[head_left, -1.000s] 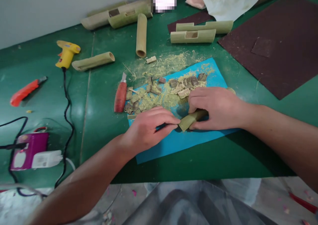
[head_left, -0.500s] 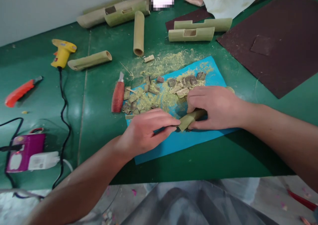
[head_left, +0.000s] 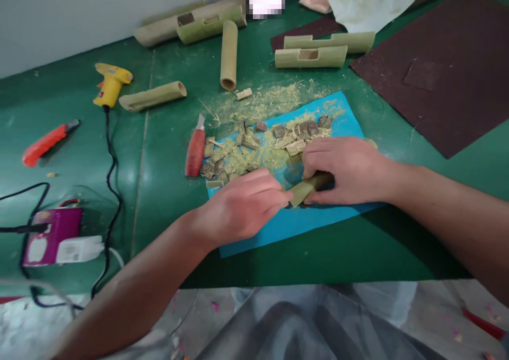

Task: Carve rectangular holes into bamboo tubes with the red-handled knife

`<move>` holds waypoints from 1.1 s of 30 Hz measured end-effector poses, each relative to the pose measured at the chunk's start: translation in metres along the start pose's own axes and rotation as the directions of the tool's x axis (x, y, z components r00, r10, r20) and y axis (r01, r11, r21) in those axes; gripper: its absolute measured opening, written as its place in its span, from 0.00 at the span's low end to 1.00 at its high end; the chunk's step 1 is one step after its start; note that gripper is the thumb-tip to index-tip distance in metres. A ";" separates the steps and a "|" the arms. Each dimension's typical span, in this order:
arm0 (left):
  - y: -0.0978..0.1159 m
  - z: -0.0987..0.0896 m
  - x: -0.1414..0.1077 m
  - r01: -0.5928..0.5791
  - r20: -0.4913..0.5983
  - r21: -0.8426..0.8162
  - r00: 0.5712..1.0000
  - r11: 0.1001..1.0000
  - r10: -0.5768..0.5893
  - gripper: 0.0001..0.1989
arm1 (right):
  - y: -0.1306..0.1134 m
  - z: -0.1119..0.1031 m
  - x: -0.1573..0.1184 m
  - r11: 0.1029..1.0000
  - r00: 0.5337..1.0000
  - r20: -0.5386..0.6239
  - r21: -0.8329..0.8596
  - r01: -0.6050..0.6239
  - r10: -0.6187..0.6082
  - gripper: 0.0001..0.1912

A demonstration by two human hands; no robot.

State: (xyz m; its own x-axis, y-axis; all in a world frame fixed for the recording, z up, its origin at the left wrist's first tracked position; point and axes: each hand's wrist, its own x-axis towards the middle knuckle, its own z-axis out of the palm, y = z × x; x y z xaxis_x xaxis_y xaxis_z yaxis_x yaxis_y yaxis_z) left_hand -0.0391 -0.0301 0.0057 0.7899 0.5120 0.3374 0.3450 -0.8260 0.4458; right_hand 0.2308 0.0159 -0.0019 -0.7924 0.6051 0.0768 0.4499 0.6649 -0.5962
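Green tabletop (head_left: 318, 262): on blue flat sheet (head_left: 258, 238), right hand (head_left: 347, 169) grips pale-green bamboo piece (head_left: 302, 192), left hand (head_left: 243, 207) pinched narrow at its end, hold unclear; beyond sheet, two notched bamboo tubes (head_left: 287, 59) seem cut, held piece's remainder hidden.

Bamboo piece (head_left: 303, 192): dull green, curved surface, end slant-cut. Clasped between thumb and fingers of the right hand (head_left: 350, 169), its middle hidden under the palm. Laid obliquely, slanted end pointed toward the left hand (head_left: 246, 206), by whose fingertips it is met. What seems its other end is glimpsed beyond the right hand's back.
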 end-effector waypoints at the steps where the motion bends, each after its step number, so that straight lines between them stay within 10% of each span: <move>1: -0.001 0.000 0.000 0.008 0.004 -0.007 1.000 1.000 -0.008 0.09 | 0.000 0.000 0.000 1.000 1.000 0.001 -0.001 0.000 0.000 0.15; 33: 0.001 0.001 0.004 -0.043 0.027 0.079 0.999 0.996 0.041 0.14 | -0.002 -0.003 0.001 1.000 1.000 0.019 0.005 -0.015 0.015 0.14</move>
State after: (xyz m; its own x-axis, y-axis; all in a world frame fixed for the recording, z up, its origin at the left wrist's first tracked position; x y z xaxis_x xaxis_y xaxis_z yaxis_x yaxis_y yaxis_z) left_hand -0.0349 -0.0290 0.0064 0.8166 0.4715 0.3329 0.3500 -0.8631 0.3640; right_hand 0.2302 0.0166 0.0024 -0.7933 0.6065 0.0527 0.4597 0.6535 -0.6014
